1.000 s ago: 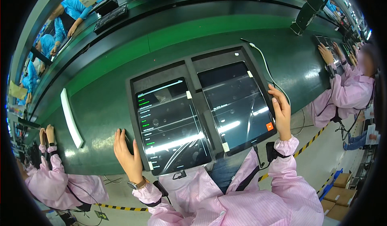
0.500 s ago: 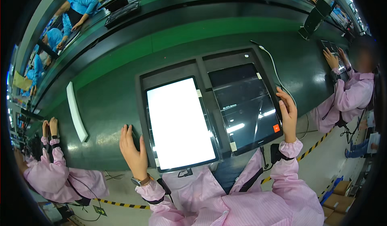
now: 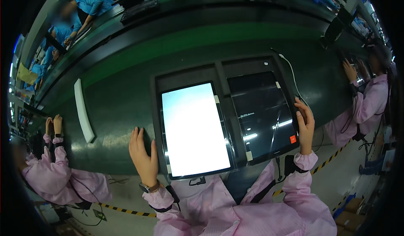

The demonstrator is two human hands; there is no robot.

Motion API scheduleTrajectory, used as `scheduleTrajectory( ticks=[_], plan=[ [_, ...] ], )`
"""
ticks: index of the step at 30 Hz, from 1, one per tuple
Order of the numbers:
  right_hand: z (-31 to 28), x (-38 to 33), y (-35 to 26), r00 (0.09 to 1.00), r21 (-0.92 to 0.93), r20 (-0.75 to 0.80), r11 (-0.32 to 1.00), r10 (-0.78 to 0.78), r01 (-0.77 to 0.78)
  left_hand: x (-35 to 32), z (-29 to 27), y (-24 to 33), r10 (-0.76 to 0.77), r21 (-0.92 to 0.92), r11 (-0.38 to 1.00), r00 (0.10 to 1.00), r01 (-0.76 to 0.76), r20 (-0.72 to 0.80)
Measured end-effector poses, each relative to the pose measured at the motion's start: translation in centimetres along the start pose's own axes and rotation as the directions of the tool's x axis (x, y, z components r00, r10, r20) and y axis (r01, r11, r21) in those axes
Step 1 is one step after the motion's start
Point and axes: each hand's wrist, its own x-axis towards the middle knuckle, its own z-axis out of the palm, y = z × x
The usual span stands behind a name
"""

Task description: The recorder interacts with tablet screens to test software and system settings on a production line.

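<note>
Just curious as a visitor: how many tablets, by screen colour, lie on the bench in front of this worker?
White-screen tablet: 1
Dark-screen tablet: 1
Total: 2
Left hand rests by the white one; right hand touches the dark one's edge.

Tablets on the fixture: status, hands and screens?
Left hand flat, beside the left tablet, screen white. Right hand on the edge of the right tablet, screen dark. Both hands open; white cable behind, nothing blocking.

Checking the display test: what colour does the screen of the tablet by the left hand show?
Plain white, seen in the head view: left tablet's screen.
</note>
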Motion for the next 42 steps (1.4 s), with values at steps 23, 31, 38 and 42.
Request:
scheduleTrajectory(
  ticks=[23,31,38,42],
  plan=[
    [0.1,-0.1,0.5,1.000,-0.004,-0.019,1.000,0.016,-0.016,-0.3,-0.6,-0.7,-0.008,-0.111,0.994,0.999,0.012,0.041],
    [-1.2,-0.8,-5.7,0.983,-0.223,0.037,0.958,-0.178,0.181,-1.5,-3.6,5.1,0.112,-0.696,0.652,0.869,0.302,0.483],
    [-1.1,-4.2,-9.5,0.829,-0.194,0.514,0.911,-0.222,0.365,-2.0,-3.1,5.3,0.083,-0.611,0.770,0.919,0.186,0.385],
    [-1.3,-5.0,-9.6,0.798,-0.216,0.569,0.901,-0.197,0.376,-1.5,-3.3,6.2,0.100,-0.627,0.756,0.913,0.189,0.395]
  ],
)
